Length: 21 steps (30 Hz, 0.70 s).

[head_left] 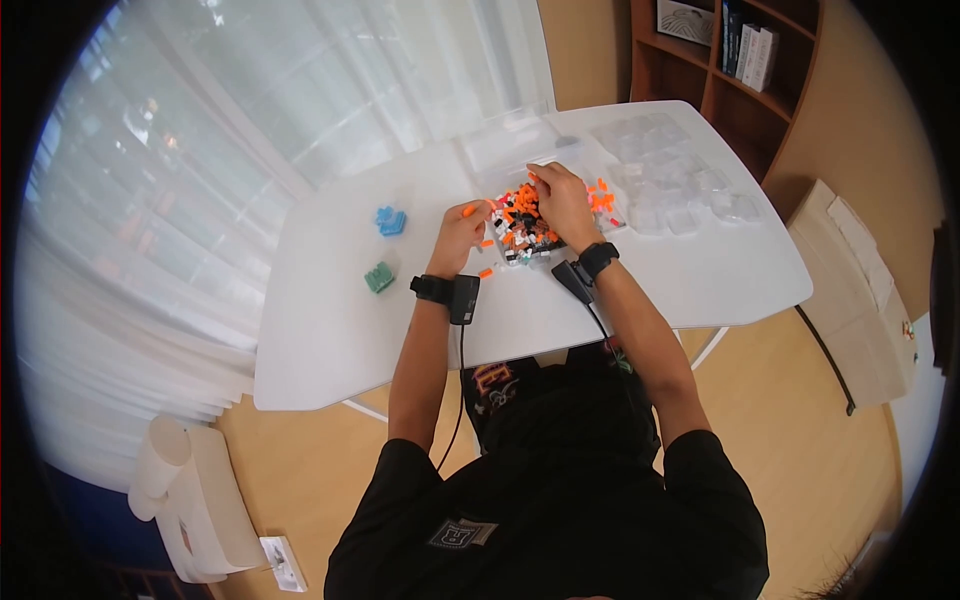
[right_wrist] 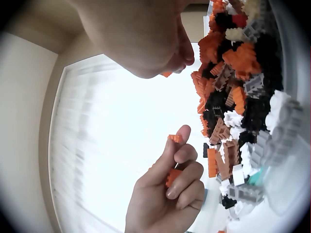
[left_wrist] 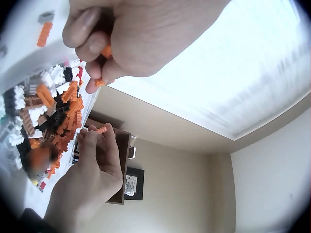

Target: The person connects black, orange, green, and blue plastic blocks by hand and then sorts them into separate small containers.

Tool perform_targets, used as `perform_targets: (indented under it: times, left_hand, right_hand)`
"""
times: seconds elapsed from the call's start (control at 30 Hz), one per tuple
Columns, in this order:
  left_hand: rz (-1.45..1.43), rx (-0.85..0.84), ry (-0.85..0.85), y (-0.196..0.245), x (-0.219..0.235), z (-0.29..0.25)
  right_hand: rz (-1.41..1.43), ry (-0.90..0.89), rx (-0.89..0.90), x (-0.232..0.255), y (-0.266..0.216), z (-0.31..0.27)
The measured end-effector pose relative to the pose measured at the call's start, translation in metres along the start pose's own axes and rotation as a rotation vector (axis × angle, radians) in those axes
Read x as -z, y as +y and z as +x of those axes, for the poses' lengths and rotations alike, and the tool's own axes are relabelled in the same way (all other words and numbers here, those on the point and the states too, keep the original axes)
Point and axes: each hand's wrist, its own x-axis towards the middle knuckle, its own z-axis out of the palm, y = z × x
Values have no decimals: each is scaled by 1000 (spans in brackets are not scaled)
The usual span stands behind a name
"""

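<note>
My left hand (head_left: 460, 240) is at the left side of a clear bin (head_left: 500, 262) heaped with small toy building bricks (right_wrist: 221, 102). It pinches an orange brick (right_wrist: 175, 138) between thumb and forefinger, and its curled fingers keep another orange brick (right_wrist: 172, 178) against the palm. Over the far part of the heap, my right hand (head_left: 565, 205) pinches a small orange brick (left_wrist: 101, 130) at its fingertips. Orange, black, white, brown and grey bricks make up the pile. Loose orange bricks (head_left: 486, 272) lie on the table near the left wrist.
On the white table (head_left: 330, 340), a blue brick assembly (head_left: 390, 221) and a green one (head_left: 379, 277) stand to the left. Several clear plastic boxes (head_left: 670, 170) cover the back right, with more orange bricks (head_left: 601, 196) beside the right hand. Cables run from both wrist cameras.
</note>
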Motion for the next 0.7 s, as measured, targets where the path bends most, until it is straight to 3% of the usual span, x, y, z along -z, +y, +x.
perform_targets:
  times: [0.4,0.47,0.6,0.67,0.7]
  left_hand:
    - [39,4,31,4,-5,-4]
    - [58,20,26,8,-8,-7]
    - [46,-2,25,5,-9,-5]
    - [56,-17,16,1,-6,-2]
    - [26,-8,-15,1,-7,-2]
  right_hand:
    - [-17,-22,-15,0,5,0]
    - [-130,-22,15,0,6,0]
    - [-31,73,177,9,-20,1]
    - [309,-286,66,8,-25,-1]
    - [311,-286,67,5,-24,-1]
